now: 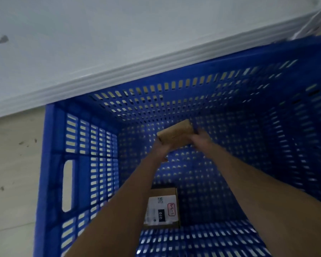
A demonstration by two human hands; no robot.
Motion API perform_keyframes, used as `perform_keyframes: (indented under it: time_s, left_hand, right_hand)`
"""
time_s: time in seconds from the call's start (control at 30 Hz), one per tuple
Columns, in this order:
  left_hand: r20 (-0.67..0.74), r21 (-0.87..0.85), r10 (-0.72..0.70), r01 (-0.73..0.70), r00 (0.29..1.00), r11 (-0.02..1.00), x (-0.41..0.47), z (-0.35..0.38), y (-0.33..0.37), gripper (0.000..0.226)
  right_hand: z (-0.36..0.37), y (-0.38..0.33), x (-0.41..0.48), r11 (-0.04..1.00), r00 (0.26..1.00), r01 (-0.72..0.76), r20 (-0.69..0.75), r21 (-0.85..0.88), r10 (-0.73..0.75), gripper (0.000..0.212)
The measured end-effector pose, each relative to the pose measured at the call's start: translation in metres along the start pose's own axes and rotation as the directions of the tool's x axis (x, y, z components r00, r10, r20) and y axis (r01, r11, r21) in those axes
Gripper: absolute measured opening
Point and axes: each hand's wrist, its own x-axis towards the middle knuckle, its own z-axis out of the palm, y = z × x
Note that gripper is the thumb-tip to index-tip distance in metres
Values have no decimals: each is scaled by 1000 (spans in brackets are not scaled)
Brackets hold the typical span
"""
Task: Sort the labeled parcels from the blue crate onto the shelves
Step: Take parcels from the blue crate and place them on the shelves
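While both arms reach deep into the blue crate (52, 164), the left hand (160, 148) and right hand (200, 138) clamp a small brown box (176, 135) at opp. ends, near the far wall. Blur hides whether it clears the btm. A second parcel (163, 208), w/ white label and red-edged tag, lies flat on the crate btm between the forearms. The crate stands on a pale floor (11, 164) by a white baseboard (82, 84).

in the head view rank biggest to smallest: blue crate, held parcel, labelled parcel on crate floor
1. blue crate
2-3. held parcel and labelled parcel look about alike; both partly hidden, so unranked.
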Motion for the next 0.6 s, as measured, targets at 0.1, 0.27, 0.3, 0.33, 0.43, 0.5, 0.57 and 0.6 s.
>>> perform_keyframes:
  time_s: [0.1,0.27,0.3,0.33,0.43,0.5,0.57,0.6]
  left_hand:
    - [-99,-163,-4,-12,995,987,-24,-10,4,67]
    - [-161,-457,-55,-25,985,889,-111,-32,41,51]
    - [-184,-498,-49,-51,982,866,-131,-38,51,50]
    - [-214,-519,-37,-82,976,851,-152,-45,61,50]
    - [-303,-492,3,-160,953,856,-219,-69,99,44]
    - [-347,-477,34,-207,937,854,-265,-87,127,27]
    - [-359,-483,68,-248,931,840,-314,-105,156,14]
    - [-351,-484,81,-255,933,837,-339,-113,170,12]
  right_hand:
    - [-6,-8,-29,971,1000,15,23,237,-21,35]
    - [-18,-60,-108,875,995,-97,37,475,91,38]
    - [-21,-72,-127,862,995,-99,59,498,81,27]
    - [-24,-84,-148,857,994,-101,95,505,62,21]
    - [-39,-124,-215,865,966,-155,258,478,31,13]
    - [-51,-152,-262,874,930,-227,362,430,63,16]
    - [-58,-183,-309,884,904,-268,418,382,93,30]
    - [-62,-199,-333,889,903,-256,422,379,80,33]
